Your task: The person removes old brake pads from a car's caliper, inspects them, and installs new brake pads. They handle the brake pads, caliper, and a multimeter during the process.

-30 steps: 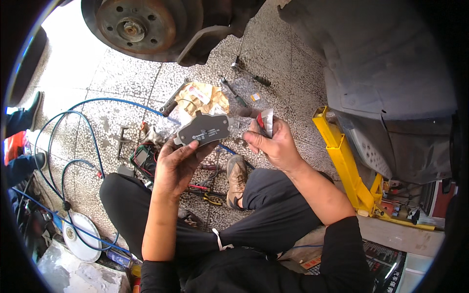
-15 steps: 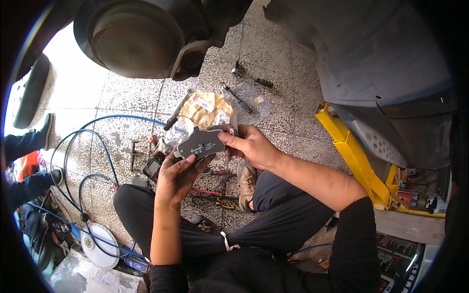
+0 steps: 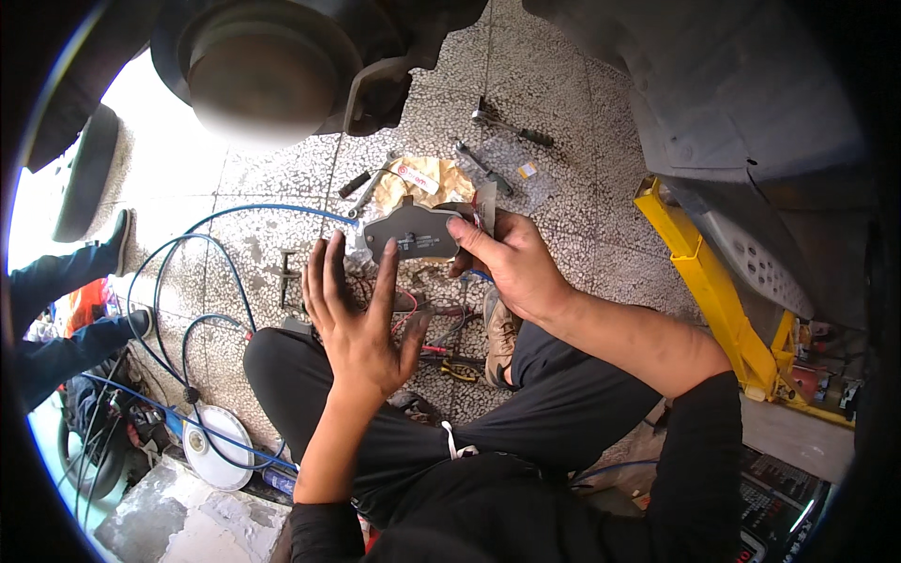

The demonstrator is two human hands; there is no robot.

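My right hand (image 3: 526,263) grips a dark grey brake pad (image 3: 422,225) by its right end, thumb on the flat printed face. Behind that end shows the edge of another dark piece with a red-and-white strip. My left hand (image 3: 361,328) is open, fingers spread, just below the pad's left part. Its index fingertip overlaps the pad's lower edge in the picture; whether it touches I cannot tell. Past the pad, a crumpled tan paper wrapper (image 3: 450,180) lies on the speckled floor, with a ratchet wrench (image 3: 483,169) to its right.
A vehicle's round hub part (image 3: 267,80) hangs overhead. At right stands a yellow jack (image 3: 699,281) under the bodywork. Another ratchet (image 3: 511,127) lies farther off. A blue hose (image 3: 174,244) loops at left near a person's legs (image 3: 70,263). Cables and tools lie between my legs.
My left hand has let go of the brake pad, dropped slightly and spread its fingers. The right hand still holds the pad. The whole view has shifted a little.
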